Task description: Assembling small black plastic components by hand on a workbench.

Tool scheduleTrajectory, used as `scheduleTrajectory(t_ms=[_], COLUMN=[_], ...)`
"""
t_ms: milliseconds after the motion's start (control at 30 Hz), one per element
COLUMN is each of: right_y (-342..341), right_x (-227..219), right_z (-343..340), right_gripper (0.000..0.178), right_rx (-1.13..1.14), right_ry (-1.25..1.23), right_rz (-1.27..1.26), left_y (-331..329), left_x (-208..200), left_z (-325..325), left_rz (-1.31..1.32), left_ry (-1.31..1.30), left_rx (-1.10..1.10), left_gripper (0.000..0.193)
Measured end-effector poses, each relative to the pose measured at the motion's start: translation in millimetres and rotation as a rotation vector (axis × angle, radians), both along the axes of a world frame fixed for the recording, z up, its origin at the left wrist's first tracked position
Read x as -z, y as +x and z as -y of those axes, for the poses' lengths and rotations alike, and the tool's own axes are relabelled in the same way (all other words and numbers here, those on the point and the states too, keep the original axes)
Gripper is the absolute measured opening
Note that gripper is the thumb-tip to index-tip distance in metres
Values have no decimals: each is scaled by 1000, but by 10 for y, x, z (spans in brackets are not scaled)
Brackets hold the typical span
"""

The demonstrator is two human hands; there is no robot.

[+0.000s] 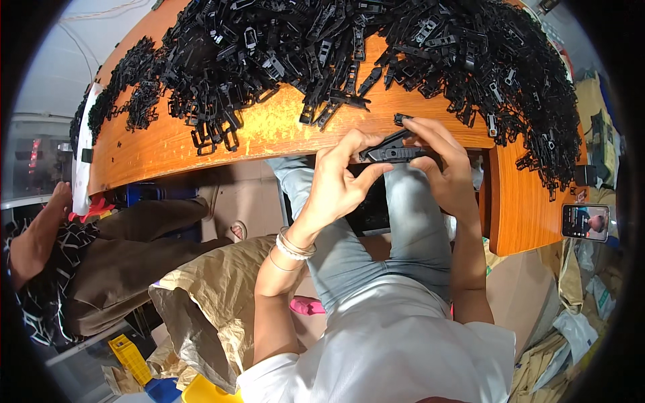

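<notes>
Between my two hands, just over the near edge of the wooden table [282, 134], is a black plastic part [396, 154] made of a flat body and a raised, angled arm. My left hand [342, 174] pinches its left end with thumb and forefinger. At the other end, the thumb of my right hand [440, 161] presses on the body while the fingers curl over the raised arm. Heaps of similar black plastic parts [255, 47] cover the far side of the table, and another heap [510, 74] runs down to the right.
On the left sits another person [121, 269] in dark trousers. Brown paper [215, 302] is beside my left arm, with a yellow crate [131, 359] and a blue container [163, 389] below. A phone [584, 222] with a lit screen stands at the right, near plastic bags [574, 336].
</notes>
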State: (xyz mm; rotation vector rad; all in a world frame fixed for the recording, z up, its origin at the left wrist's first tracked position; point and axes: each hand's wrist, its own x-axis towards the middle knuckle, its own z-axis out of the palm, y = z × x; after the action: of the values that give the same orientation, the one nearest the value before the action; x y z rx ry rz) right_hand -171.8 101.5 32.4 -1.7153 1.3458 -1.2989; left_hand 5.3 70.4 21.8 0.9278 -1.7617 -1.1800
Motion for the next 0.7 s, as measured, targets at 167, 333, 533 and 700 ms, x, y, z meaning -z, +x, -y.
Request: scheduleTrajectory(t_ms=[167,333,533,700], right_y=[54,64,117,280], right_x=[-9,122,322,480], right_z=[21,18,-49,-82], right_gripper=[25,22,20,19], right_rx=[34,-93,-260,-200], right_ry=[-50,130,440,340], right_rz=[-51,367,258,268], left_y=[17,124,487,811], left_x=[25,123,245,332], left_z=[-22,9,411,961], left_rz=[-42,-251,88,752], left_ry=[67,231,-216,-547], left_rx=[1,67,-64,-738], left_gripper=[29,27,17,10])
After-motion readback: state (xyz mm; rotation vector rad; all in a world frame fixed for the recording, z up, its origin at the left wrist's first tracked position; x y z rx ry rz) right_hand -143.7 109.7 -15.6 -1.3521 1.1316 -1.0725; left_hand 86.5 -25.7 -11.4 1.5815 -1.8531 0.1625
